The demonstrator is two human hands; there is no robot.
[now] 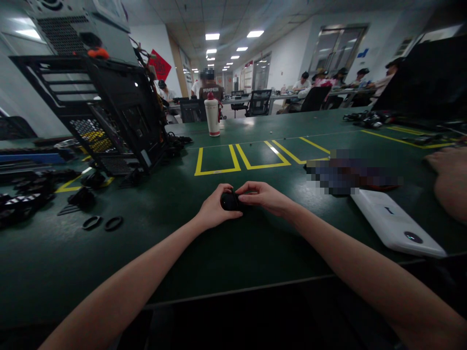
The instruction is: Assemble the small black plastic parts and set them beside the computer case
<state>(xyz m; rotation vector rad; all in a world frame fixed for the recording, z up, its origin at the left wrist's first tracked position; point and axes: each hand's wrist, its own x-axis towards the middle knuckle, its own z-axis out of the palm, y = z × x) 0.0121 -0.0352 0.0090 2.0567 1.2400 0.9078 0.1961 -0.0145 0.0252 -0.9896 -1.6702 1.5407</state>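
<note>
A small, dark rounded part [229,201] sits between my two hands over the middle of the green table [262,253]; its exact kind cannot be made out. My left hand [215,208] curls around it, thumb below and fingers above. From the other side, my right hand [263,195] pinches at its edge with thumb and fingertips. Two black rings [114,223] lie on the table to the left of my left hand. Beyond them is a small black part [82,197].
An open black computer case [120,116] stands at the left, black parts [27,192] around it. Yellow tape outlines [219,171] and a white tumbler [212,116] are ahead. At right are a white device [397,221] and another person's hand [452,180]. People sit farther back.
</note>
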